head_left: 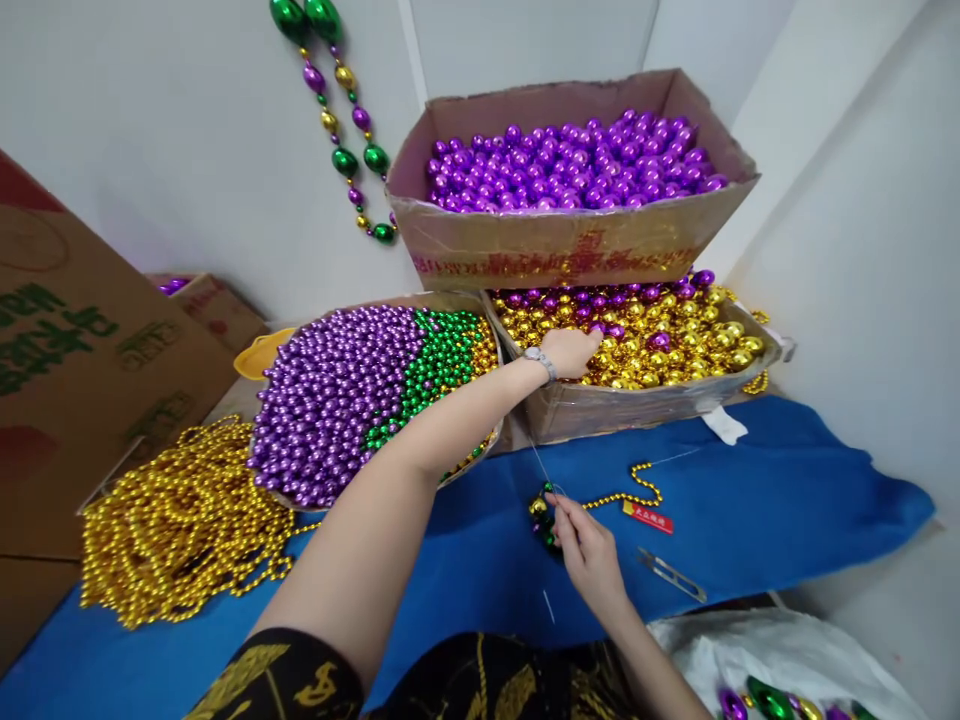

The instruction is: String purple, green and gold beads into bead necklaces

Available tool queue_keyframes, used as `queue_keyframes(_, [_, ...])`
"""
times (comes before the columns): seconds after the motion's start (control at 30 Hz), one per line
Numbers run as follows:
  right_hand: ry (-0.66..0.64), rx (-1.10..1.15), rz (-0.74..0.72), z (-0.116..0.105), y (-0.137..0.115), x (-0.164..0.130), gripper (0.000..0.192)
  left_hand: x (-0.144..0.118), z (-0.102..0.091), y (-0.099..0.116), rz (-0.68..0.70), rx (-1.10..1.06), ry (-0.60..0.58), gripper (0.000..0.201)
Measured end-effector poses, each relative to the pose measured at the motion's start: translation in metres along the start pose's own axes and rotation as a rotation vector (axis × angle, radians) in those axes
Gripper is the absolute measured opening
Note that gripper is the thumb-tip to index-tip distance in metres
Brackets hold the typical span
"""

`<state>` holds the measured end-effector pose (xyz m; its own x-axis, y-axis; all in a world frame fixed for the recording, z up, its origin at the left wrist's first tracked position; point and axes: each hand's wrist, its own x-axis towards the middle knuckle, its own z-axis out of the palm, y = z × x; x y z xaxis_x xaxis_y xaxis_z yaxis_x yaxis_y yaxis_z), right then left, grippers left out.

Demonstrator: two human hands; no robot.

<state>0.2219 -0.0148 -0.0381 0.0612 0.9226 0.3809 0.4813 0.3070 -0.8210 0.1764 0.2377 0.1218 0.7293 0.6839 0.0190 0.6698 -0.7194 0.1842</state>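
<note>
My left hand [571,352], with a bracelet at the wrist, reaches into the carton of shiny gold beads [637,350]. Its fingers are bent together at the bead surface beside a few purple beads [609,330]; what lies between the fingertips is hidden. Lower down, over the blue cloth [465,580], my right hand [589,555] pinches a bead string [541,510] of green, gold and purple beads. A thin thread [538,460] runs up from it toward the left hand. Right of that hand lie a short gold bead chain [637,490], a red tag [651,517] and thread snips [673,575].
A carton of purple beads [570,170] stands above the gold one. Left is a container of small purple and green beads [337,400], then a heap of gold bead strands [180,530]. A bead necklace [360,120] hangs on the wall. A white bag [787,650] sits at lower right.
</note>
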Motion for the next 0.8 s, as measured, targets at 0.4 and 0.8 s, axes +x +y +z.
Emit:
queue_keyframes(0.4, [0.106, -0.139, -0.099, -0.015, -0.025, 0.001, 0.024, -0.106, -0.008, -0.005, -0.045, -1.348, 0.399, 0.026])
queue_keyframes(0.8, [0.011, -0.204, -0.330, 0.001, -0.031, 0.010, 0.026, -0.217, 0.043, -0.009, -0.417, -1.980, 0.538, 0.026])
